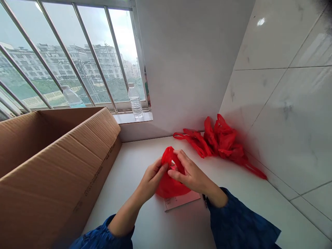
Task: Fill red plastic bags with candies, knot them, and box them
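Observation:
A red plastic bag [171,186] is held up over the white tabletop, its handle loops near the top. My left hand [153,175] pinches the bag's left handle between thumb and fingers. On the other side, my right hand [188,172] has its thumb and fingers curved around the right handle, gripping it. Below the bag lies a flat pink notebook or box [183,201] with small print along its edge; the bag hides part of it. A small dark object beside my right wrist is mostly covered by the sleeve.
A large open cardboard box [85,155] stands at the left. More crumpled red plastic bags [220,140] lie against the back wall at right. On the windowsill are a clear bottle [135,102] and a larger container with blue liquid [73,98]. Tiled wall borders the right.

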`<state>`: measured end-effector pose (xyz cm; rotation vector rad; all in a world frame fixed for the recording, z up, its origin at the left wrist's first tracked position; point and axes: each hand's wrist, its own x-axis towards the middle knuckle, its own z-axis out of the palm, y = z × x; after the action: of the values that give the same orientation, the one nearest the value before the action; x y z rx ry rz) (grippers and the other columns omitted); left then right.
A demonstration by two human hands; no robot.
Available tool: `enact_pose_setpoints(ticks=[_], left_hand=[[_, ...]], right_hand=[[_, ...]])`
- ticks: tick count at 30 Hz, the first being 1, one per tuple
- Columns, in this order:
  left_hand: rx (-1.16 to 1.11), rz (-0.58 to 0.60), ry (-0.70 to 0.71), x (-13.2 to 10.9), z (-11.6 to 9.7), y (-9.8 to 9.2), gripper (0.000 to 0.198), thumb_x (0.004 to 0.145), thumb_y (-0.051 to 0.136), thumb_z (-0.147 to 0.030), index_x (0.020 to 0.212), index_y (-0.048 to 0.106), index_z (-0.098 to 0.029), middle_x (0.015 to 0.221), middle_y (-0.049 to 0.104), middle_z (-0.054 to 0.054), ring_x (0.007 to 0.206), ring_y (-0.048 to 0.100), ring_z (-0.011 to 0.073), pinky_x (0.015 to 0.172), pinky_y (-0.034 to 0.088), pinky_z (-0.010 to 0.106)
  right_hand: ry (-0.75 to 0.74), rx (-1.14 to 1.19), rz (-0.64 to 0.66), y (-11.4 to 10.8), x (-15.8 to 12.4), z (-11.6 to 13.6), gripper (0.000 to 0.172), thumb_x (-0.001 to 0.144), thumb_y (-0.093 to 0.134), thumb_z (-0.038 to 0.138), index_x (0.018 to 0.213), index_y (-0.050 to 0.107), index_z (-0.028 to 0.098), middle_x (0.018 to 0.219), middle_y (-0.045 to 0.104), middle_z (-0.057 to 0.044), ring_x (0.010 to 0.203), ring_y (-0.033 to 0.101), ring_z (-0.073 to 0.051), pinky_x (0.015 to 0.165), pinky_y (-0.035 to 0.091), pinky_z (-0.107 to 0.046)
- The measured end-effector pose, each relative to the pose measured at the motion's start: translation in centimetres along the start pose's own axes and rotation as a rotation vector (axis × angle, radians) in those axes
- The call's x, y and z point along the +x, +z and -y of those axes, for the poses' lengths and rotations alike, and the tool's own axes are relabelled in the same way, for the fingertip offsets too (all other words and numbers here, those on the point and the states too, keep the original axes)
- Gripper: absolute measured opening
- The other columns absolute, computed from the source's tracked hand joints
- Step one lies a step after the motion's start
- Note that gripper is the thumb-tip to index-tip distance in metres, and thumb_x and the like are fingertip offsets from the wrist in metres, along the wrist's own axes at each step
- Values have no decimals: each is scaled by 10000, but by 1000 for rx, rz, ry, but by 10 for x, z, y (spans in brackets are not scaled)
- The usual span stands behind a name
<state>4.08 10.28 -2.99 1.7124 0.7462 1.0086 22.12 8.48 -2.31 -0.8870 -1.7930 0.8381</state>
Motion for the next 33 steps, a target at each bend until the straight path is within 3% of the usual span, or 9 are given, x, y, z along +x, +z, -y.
enact_pose_setpoints(ticks=[5, 7, 9, 12, 17, 21, 25, 29, 33], left_hand=[[148, 173, -89, -2, 3, 4, 356, 1013, 453, -422, 757, 494, -178, 684, 486, -29, 630, 417, 109, 601, 351, 235], [65, 182, -156, 0, 4, 3, 347, 985, 507, -447, 770, 497, -175, 687, 460, -33, 625, 397, 104, 591, 338, 232], [-110, 135, -224, 2, 6, 1, 287, 936, 597, -437, 850, 521, -174, 717, 470, -33, 635, 404, 100, 596, 340, 220], [-383, 63, -316, 5, 8, -4, 241, 867, 689, -334, 976, 534, -185, 725, 503, -39, 611, 418, 82, 600, 348, 196], [-597, -36, -390, 7, 9, -12, 257, 886, 634, -268, 1120, 537, -226, 815, 620, -5, 704, 571, 125, 678, 431, 222], [-540, -63, -351, 6, 8, -16, 290, 954, 573, -335, 1211, 570, -202, 749, 648, 8, 661, 585, 118, 659, 437, 205], [-464, 57, -407, 3, 4, -15, 438, 967, 550, -362, 1370, 518, -194, 794, 718, 58, 627, 639, 141, 636, 476, 231], [-389, 57, -402, 3, 3, -9, 424, 932, 626, -394, 1308, 605, -199, 860, 743, 69, 736, 686, 159, 681, 517, 237], [-152, -97, -283, 6, 5, -9, 359, 877, 676, -469, 1090, 731, -186, 1000, 754, 83, 879, 696, 196, 757, 543, 266]], right_hand=[[-52, -33, -174, 5, 2, -1, 329, 987, 511, 490, 1131, 661, 236, 1138, 606, -64, 1025, 600, -210, 946, 482, -377], [-13, 122, -221, 9, 5, -7, 392, 1032, 392, 493, 1049, 678, 225, 1000, 635, -47, 763, 602, -149, 763, 520, -315], [65, 327, -181, 11, 6, -14, 381, 1032, 382, 510, 1078, 634, 229, 813, 619, -1, 509, 467, -99, 528, 458, -257], [95, 495, -72, 9, 5, -19, 288, 1029, 412, 492, 1119, 542, 251, 623, 526, 71, 419, 361, -87, 432, 364, -221], [-53, 78, 66, -3, 0, -13, 192, 1002, 525, 360, 959, 669, 240, 935, 585, -13, 652, 517, -99, 622, 460, -246], [-164, -274, -61, -5, 1, -14, 152, 970, 562, 220, 947, 708, 254, 948, 509, -11, 764, 554, -123, 683, 456, -256], [-218, -383, -173, 0, 2, -18, 78, 926, 580, 142, 951, 596, 214, 913, 544, -6, 766, 562, -146, 667, 451, -264], [-265, -348, -220, 0, 2, -18, 184, 922, 645, 245, 829, 488, 223, 856, 545, 8, 737, 558, -143, 634, 442, -248], [-265, -454, -207, -11, 2, -17, 308, 971, 588, 429, 774, 475, 221, 815, 569, 5, 723, 568, -138, 619, 411, -243]])
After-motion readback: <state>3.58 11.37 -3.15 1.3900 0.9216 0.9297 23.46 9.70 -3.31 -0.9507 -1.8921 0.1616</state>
